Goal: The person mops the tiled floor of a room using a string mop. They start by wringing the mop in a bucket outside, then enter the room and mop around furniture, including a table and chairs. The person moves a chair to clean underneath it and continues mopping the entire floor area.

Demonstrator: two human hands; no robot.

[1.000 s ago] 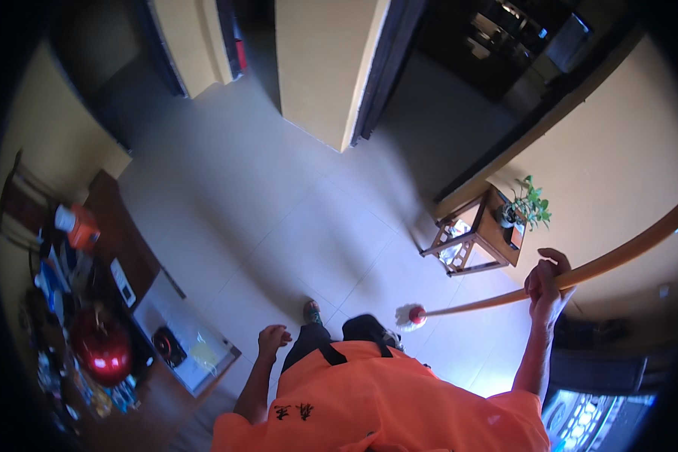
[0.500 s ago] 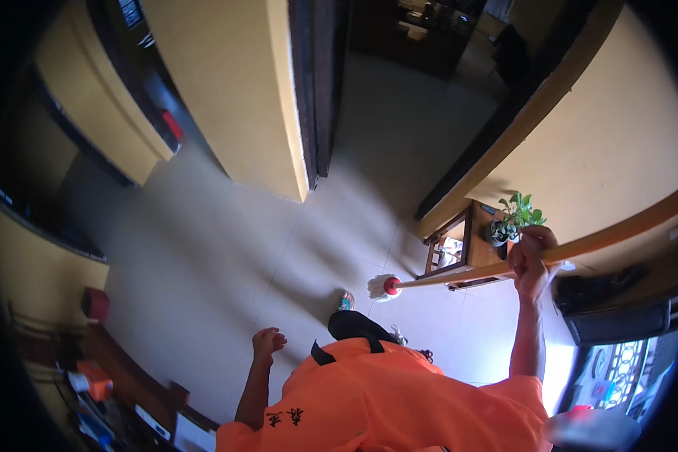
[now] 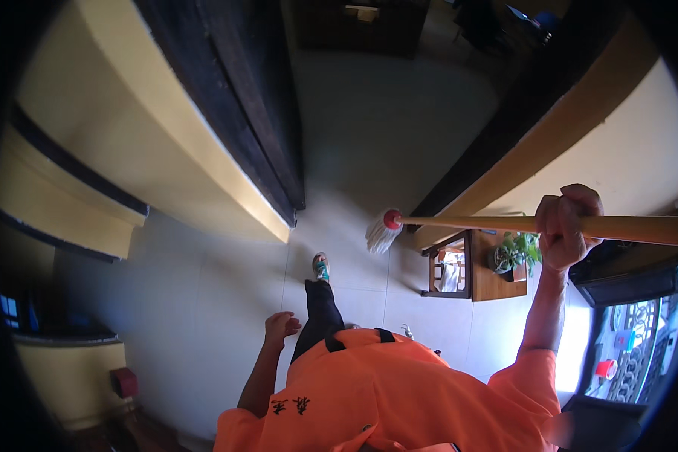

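My right hand (image 3: pixel 569 226) is wrapped round the pale wooden handle of a mop (image 3: pixel 467 223). The handle runs leftward to a red socket with white strands (image 3: pixel 382 237), in front of a doorway. Whether the strands touch the floor I cannot tell. Low on the left, my left hand (image 3: pixel 282 325) hangs beside my body, its fingers loosely curled with nothing visible in them. One foot (image 3: pixel 321 266) in a patterned shoe is out ahead of me on the tiles.
A small wooden table (image 3: pixel 497 271) with a potted plant (image 3: pixel 517 252) stands by the right wall, below the mop handle. Dark door frames (image 3: pixel 459 162) and a yellow wall end (image 3: pixel 226 196) flank the doorway. Light floor tiles (image 3: pixel 354 301) lead into a dim room with dark furniture (image 3: pixel 361 34).
I have moved forward toward the doorway, and one foot has come out ahead. My right hand and the mop head sit higher in the picture. My grip on the handle remains.
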